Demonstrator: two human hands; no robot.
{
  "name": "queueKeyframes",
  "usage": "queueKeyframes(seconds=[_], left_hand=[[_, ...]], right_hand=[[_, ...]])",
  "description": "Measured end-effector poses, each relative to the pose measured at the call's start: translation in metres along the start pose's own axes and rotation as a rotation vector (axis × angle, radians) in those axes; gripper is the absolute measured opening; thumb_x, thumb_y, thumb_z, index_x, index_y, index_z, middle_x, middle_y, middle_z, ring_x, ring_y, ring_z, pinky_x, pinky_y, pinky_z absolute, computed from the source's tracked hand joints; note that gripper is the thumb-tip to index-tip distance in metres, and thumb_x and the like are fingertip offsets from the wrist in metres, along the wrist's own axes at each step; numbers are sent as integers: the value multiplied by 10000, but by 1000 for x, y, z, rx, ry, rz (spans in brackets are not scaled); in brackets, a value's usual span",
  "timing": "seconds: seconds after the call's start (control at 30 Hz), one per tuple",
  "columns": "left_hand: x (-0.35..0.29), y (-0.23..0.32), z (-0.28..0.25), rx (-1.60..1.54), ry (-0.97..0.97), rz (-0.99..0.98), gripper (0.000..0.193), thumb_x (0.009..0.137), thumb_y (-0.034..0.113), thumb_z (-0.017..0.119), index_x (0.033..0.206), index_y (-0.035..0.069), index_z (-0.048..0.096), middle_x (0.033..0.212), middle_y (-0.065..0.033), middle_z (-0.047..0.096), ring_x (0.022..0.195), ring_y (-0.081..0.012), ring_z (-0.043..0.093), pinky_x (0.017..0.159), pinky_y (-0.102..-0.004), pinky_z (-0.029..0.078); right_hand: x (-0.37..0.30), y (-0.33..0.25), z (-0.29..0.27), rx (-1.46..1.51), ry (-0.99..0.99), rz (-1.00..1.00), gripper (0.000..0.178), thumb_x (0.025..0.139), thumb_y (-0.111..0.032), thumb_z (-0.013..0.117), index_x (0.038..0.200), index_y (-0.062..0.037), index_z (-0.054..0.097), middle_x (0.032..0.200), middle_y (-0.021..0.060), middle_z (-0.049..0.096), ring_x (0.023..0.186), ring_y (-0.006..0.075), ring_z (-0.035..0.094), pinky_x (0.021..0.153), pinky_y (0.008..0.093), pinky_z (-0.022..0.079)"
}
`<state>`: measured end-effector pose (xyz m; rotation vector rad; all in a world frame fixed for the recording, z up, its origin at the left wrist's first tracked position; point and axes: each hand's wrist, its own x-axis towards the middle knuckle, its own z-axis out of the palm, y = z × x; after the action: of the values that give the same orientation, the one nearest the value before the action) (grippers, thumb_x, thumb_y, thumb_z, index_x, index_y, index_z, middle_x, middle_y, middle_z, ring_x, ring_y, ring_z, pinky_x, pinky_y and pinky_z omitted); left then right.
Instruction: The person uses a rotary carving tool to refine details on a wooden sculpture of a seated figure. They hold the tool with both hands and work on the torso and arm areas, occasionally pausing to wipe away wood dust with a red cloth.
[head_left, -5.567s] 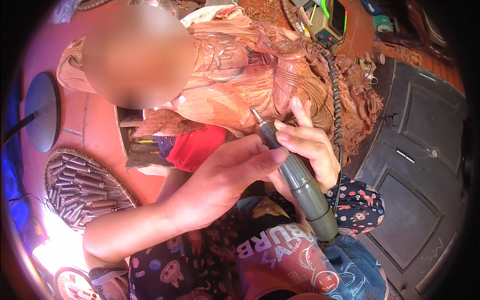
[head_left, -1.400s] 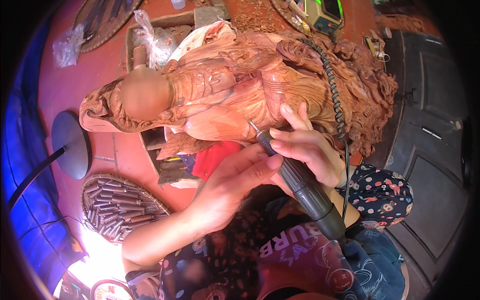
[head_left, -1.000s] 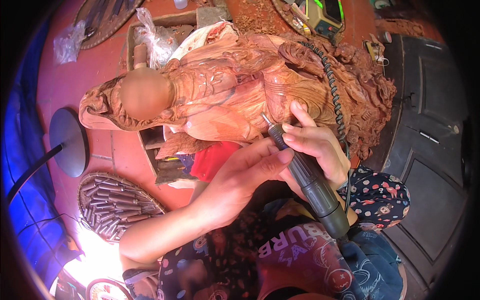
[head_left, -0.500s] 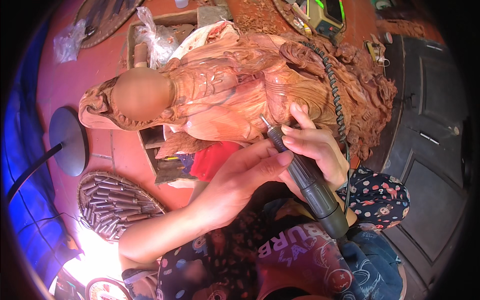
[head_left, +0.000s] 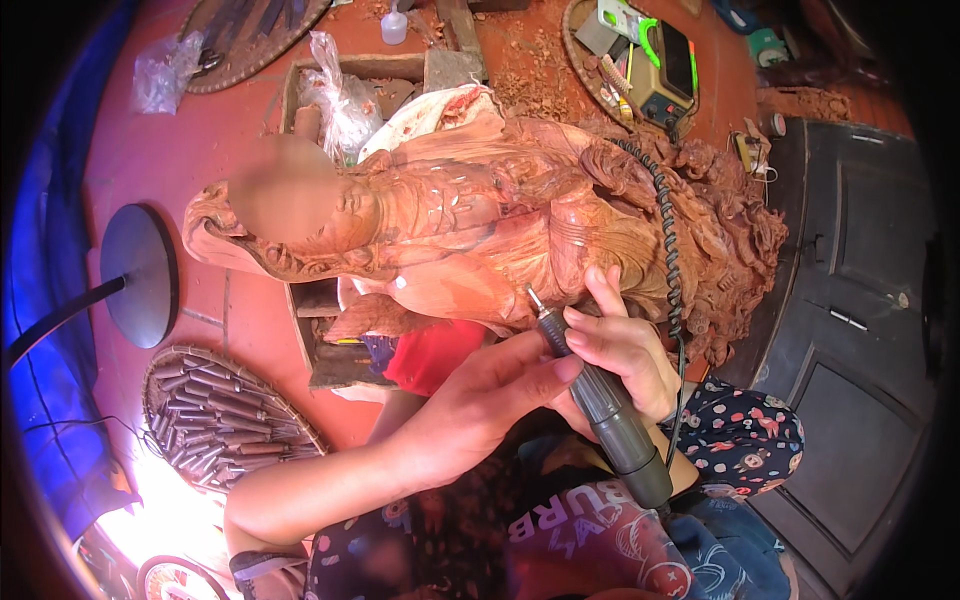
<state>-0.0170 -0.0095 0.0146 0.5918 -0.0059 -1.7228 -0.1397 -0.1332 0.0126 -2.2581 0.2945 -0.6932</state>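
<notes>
A carved reddish wooden statue of a robed figure lies on its back across the view, its head at the left. My left hand comes from the lower left, thumb and fingers closed on the front part of a black rotary tool. From the other side my right hand grips the same tool, its fingers pointing up toward the statue's robe. The thin metal bit points at the near side of the robe; I cannot tell whether it touches. A coiled black cord crosses the statue.
Under the statue is a wooden crate. A basket of many chisel-like tools stands at lower left, near a black lamp base. A control box sits in a round tray at the far right. Dark panelled doors lie at right.
The whole view has shifted, so the statue, hands and tool appear lower. Both hands keep the same grip on the rotary tool, with little movement against the statue.
</notes>
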Motion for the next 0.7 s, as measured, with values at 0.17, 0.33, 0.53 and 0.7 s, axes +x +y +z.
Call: queueKeyframes(seconds=[0.17, 0.33, 0.53, 0.7], left_hand=[[-5, 4, 3, -75, 40, -14, 302, 1015, 170, 469, 1242, -26, 497, 1166, -44, 562, 1113, -88, 495, 969, -251, 390], [-1, 2, 4, -120, 23, 18, 295, 1015, 172, 469, 1223, -34, 502, 1127, -43, 577, 1080, -85, 512, 943, -249, 403], [5, 1, 4, -10, 31, 41, 291, 1018, 200, 465, 1169, -45, 514, 1004, -73, 629, 975, -102, 566, 875, -246, 425], [-4, 7, 4, -52, 25, -32, 323, 1010, 204, 472, 1231, -31, 490, 1101, -73, 595, 1064, -113, 542, 930, -269, 414]], right_hand=[[2, 1, -2, -70, -50, -45, 395, 709, -204, 846, 955, -3, 611, 967, 182, 675, 1080, 403, 614, 1020, 562, 411], [-2, 3, 1, 50, 3, -5, 329, 758, -140, 785, 1025, 14, 669, 1015, 194, 670, 1126, 405, 592, 1042, 549, 380], [-4, 4, 1, 52, 17, 27, 336, 783, -183, 775, 1029, 19, 664, 1030, 197, 666, 1140, 399, 585, 1051, 542, 371], [0, 5, -5, 9, -69, -55, 337, 781, -181, 776, 1030, 16, 664, 1039, 197, 667, 1149, 400, 579, 1046, 529, 383]])
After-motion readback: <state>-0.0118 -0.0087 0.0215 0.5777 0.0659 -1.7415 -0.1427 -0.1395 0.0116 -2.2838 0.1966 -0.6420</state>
